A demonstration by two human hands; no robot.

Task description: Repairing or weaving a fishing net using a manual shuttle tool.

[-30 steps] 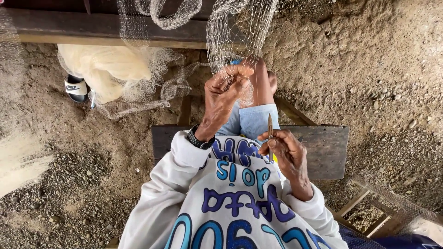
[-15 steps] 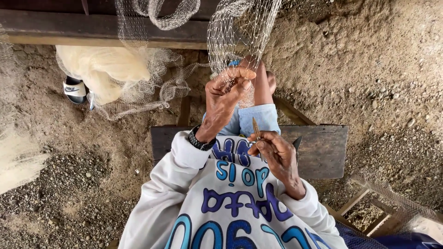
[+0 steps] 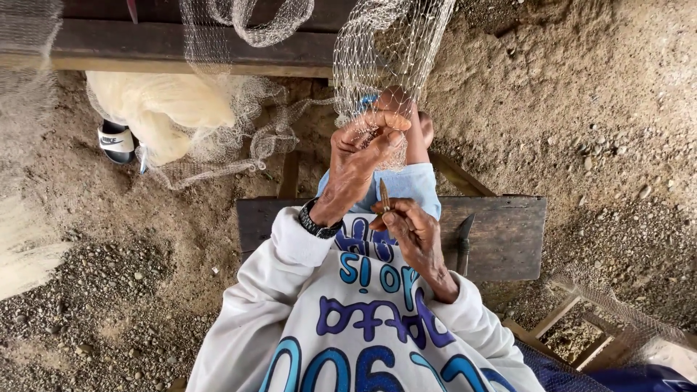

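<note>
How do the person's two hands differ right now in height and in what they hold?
The left hand is raised, fingers pinching the fishing net; the right hand sits lower, near the chest, gripping a slim netting needle pointing upward. The left wrist wears a dark watch; the right is bare. Both wear white sleeves.

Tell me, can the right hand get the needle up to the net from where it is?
Probably yes. The right hand holds the needle just below the net, which the left hand pinches; nothing lies between them.
</note>
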